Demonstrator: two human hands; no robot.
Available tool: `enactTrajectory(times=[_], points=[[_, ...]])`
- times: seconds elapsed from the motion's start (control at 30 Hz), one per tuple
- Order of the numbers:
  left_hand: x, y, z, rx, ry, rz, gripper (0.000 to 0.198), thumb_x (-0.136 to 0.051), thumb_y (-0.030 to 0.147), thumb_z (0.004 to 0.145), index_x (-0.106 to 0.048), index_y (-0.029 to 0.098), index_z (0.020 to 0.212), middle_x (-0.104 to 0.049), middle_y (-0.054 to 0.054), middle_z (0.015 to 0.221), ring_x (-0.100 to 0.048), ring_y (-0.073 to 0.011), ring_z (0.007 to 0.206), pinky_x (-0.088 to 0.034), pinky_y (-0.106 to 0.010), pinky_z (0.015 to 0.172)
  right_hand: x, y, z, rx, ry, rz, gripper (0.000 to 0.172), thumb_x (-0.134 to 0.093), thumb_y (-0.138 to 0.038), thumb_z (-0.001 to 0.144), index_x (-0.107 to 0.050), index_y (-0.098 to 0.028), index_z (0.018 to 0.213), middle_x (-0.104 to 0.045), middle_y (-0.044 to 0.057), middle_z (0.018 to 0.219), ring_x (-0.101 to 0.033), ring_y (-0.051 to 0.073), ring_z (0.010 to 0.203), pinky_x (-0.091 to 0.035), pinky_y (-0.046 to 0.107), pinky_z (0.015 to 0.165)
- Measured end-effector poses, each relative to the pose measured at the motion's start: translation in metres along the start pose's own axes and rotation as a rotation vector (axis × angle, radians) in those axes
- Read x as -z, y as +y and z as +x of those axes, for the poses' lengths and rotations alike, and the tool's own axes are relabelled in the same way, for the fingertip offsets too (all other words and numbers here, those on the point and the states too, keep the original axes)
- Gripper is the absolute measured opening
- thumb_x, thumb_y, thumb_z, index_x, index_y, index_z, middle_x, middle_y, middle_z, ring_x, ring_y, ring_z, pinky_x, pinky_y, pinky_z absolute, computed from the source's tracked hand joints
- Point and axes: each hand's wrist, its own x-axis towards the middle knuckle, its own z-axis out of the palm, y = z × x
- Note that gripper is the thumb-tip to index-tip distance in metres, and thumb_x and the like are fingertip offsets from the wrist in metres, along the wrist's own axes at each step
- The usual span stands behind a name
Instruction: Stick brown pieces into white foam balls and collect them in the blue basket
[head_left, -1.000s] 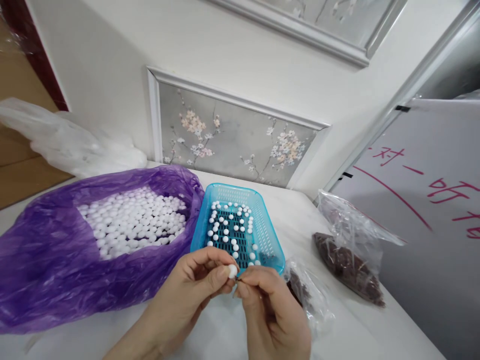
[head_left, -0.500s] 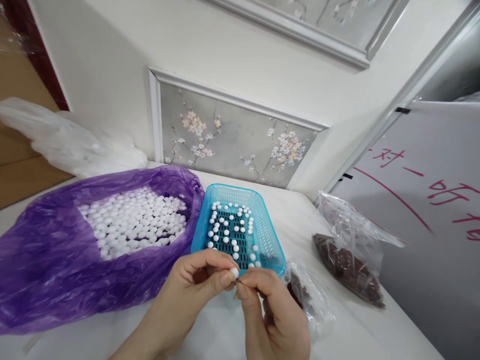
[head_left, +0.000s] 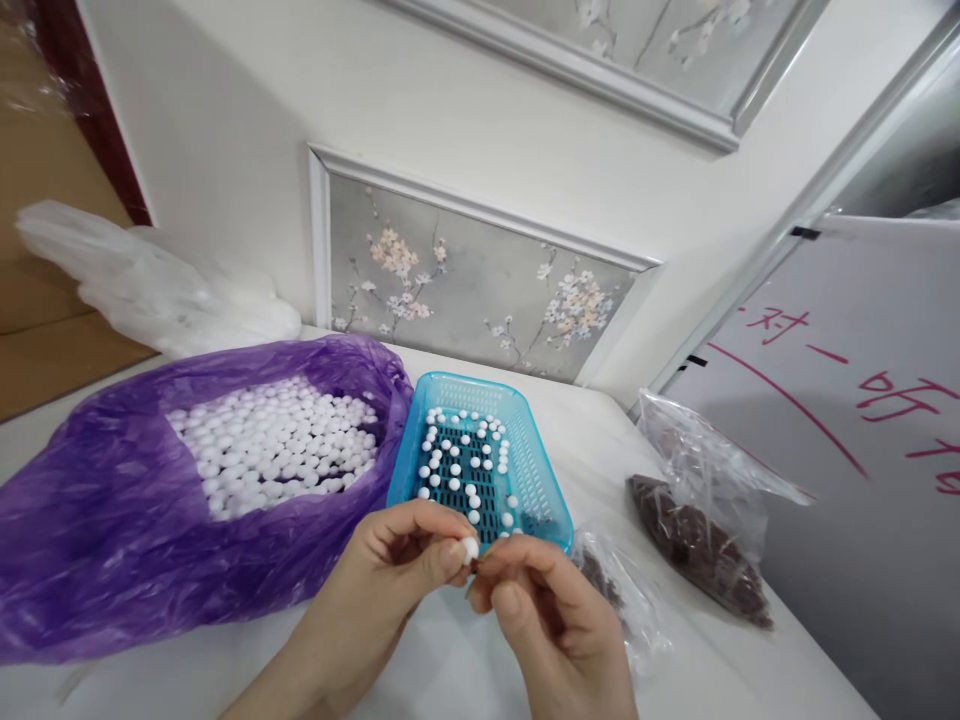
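Note:
My left hand (head_left: 390, 590) pinches a small white bead (head_left: 469, 548) between thumb and fingertips. My right hand (head_left: 551, 625) is closed in a pinch on a tiny dark brown piece (head_left: 475, 566), held right against the bead. Both hands hover over the white table just in front of a blue plastic basket (head_left: 536, 475) that holds several white beads (head_left: 457, 470). To the left lies an open purple plastic bag (head_left: 90, 530) heaped with many white beads (head_left: 270, 445).
Two clear plastic bags of small brown pieces lie on the table (head_left: 450, 670) to the right, one near my right hand (head_left: 619, 600), one further out (head_left: 697, 540). A white plastic bag (head_left: 157, 290) sits at the back left. A whiteboard with red writing (head_left: 862, 400) stands at the right.
The hands have stayed together in front of the basket. The right hand's fingers have shifted slightly against the bead, and the view has tilted a little.

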Motion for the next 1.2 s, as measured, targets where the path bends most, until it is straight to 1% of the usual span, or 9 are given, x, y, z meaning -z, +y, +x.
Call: enactTrajectory(times=[0.17, 0.4, 0.63, 0.8, 0.9, 0.97, 1.03, 1.1, 1.2], points=[[-0.002, 0.0, -0.001, -0.006, -0.049, -0.015, 0.005, -0.072, 0.023, 0.079, -0.074, 0.023, 0.075, -0.065, 0.002, 0.063, -0.058, -0.0117, 0.066, -0.046, -0.022, 0.067, -0.003, 0.002, 0.0, -0.025, 0.055, -0.008, 0.013, -0.074, -0.035, 0.078, -0.069, -0.023, 0.076, -0.062, -0.004, 0.067, -0.059, 0.009, 0.063, -0.049, 0.018, 0.061], [-0.001, -0.002, -0.003, -0.072, -0.06, 0.004, 0.008, -0.073, 0.016, 0.078, -0.075, 0.023, 0.073, -0.066, 0.002, 0.07, -0.061, -0.0112, 0.067, -0.049, -0.023, 0.067, -0.004, 0.009, 0.0, -0.045, 0.105, -0.025, 0.015, -0.076, -0.034, 0.076, -0.066, -0.023, 0.076, -0.06, -0.004, 0.066, -0.056, 0.009, 0.061, -0.048, 0.016, 0.059], [-0.004, -0.002, -0.002, -0.086, -0.036, 0.0, 0.009, -0.073, 0.015, 0.076, -0.076, 0.021, 0.07, -0.067, 0.002, 0.07, -0.061, -0.0105, 0.064, -0.05, -0.022, 0.063, -0.003, 0.01, 0.003, -0.098, 0.084, 0.014, 0.018, -0.076, -0.035, 0.076, -0.065, -0.021, 0.074, -0.059, -0.005, 0.061, -0.055, 0.008, 0.057, -0.046, 0.016, 0.057], [-0.004, -0.006, -0.001, -0.088, -0.02, 0.026, 0.008, -0.074, 0.017, 0.075, -0.075, 0.022, 0.069, -0.067, 0.002, 0.068, -0.062, -0.0106, 0.063, -0.05, -0.022, 0.064, -0.005, 0.008, 0.006, -0.107, 0.083, -0.042, 0.021, -0.075, -0.038, 0.076, -0.064, -0.02, 0.071, -0.059, -0.005, 0.059, -0.055, 0.008, 0.056, -0.046, 0.017, 0.056], [-0.005, -0.004, -0.001, -0.071, -0.004, 0.089, 0.005, -0.074, 0.02, 0.075, -0.074, 0.021, 0.07, -0.069, 0.002, 0.069, -0.062, -0.0118, 0.066, -0.05, -0.022, 0.065, 0.001, 0.003, 0.008, -0.085, 0.078, -0.103, 0.02, -0.074, -0.039, 0.075, -0.064, -0.022, 0.073, -0.059, -0.005, 0.061, -0.055, 0.01, 0.058, -0.047, 0.018, 0.057], [-0.006, 0.0, 0.002, -0.059, 0.038, 0.165, 0.003, -0.074, 0.023, 0.075, -0.075, 0.02, 0.074, -0.07, 0.001, 0.069, -0.063, -0.0128, 0.068, -0.051, -0.022, 0.066, 0.013, -0.003, 0.008, -0.046, 0.08, -0.222, 0.018, -0.071, -0.041, 0.077, -0.066, -0.023, 0.078, -0.061, -0.004, 0.064, -0.056, 0.011, 0.059, -0.047, 0.019, 0.058], [-0.005, 0.006, 0.007, -0.069, 0.107, 0.271, 0.008, -0.072, 0.026, 0.077, -0.075, 0.02, 0.08, -0.072, 0.0, 0.071, -0.064, -0.0144, 0.07, -0.052, -0.022, 0.066, 0.032, -0.009, 0.008, -0.005, 0.103, -0.458, 0.017, -0.064, -0.042, 0.081, -0.067, -0.025, 0.082, -0.065, -0.003, 0.065, -0.058, 0.013, 0.058, -0.048, 0.02, 0.057], [-0.004, 0.01, 0.015, -0.152, 0.159, 0.484, 0.013, -0.066, 0.028, 0.081, -0.075, 0.019, 0.084, -0.074, -0.002, 0.074, -0.067, -0.0166, 0.07, -0.053, -0.024, 0.064, 0.057, -0.01, 0.008, 0.013, 0.134, -0.798, 0.019, -0.058, -0.043, 0.083, -0.069, -0.027, 0.081, -0.068, -0.002, 0.064, -0.061, 0.016, 0.057, -0.049, 0.023, 0.057], [-0.005, 0.012, 0.025, -0.328, 0.173, 0.834, 0.017, -0.059, 0.022, 0.085, -0.074, 0.016, 0.089, -0.077, -0.007, 0.088, -0.069, -0.02, 0.079, -0.054, -0.028, 0.072, 0.092, 0.0, 0.009, 0.017, 0.022, -1.291, 0.03, -0.043, -0.037, 0.088, -0.071, -0.03, 0.082, -0.074, 0.001, 0.067, -0.067, 0.022, 0.057, -0.049, 0.029, 0.057]])
